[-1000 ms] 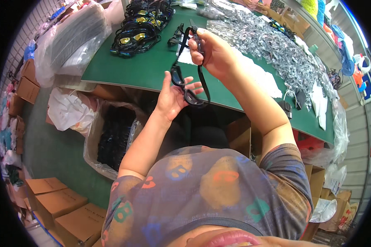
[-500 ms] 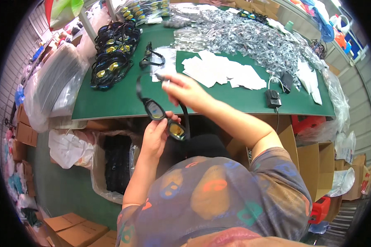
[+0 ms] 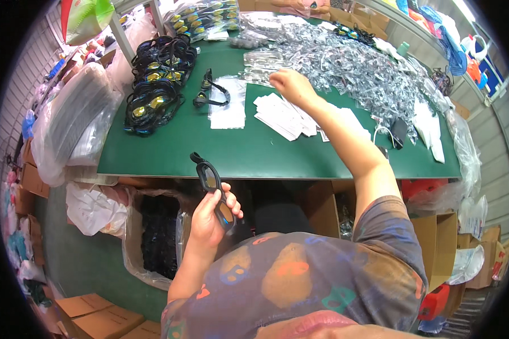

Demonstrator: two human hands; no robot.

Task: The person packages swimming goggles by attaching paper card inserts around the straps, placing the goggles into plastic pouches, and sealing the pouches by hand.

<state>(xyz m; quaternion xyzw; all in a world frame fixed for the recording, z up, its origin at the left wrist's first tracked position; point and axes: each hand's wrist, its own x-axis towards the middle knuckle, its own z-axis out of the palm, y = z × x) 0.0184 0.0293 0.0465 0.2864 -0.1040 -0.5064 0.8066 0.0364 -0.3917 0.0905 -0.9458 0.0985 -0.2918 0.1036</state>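
My left hand (image 3: 207, 221) grips a pair of black swim goggles (image 3: 210, 177) in front of the table's near edge, the lenses tilted up and down its length. My right hand (image 3: 294, 88) is stretched over the table with curled fingers. It is at the near left side of a heap of small clear plastic pieces (image 3: 345, 63); whatever its fingers hold is hidden. Below it are white paper cards (image 3: 281, 116). Another pair of black goggles (image 3: 202, 97) rests by a clear bag with a white card (image 3: 228, 116).
Black goggles with yellow lenses (image 3: 152, 104) are piled at the left of the green table (image 3: 169, 161). Bagged goggles (image 3: 201, 20) lie at the back. A lined box with dark contents (image 3: 131, 248) stands below on the left. Cardboard boxes (image 3: 435, 243) are at the right.
My right hand has left the goggles strap and reached away to the far right, to the clear plastic pieces. My left hand has lowered slightly with the goggles.
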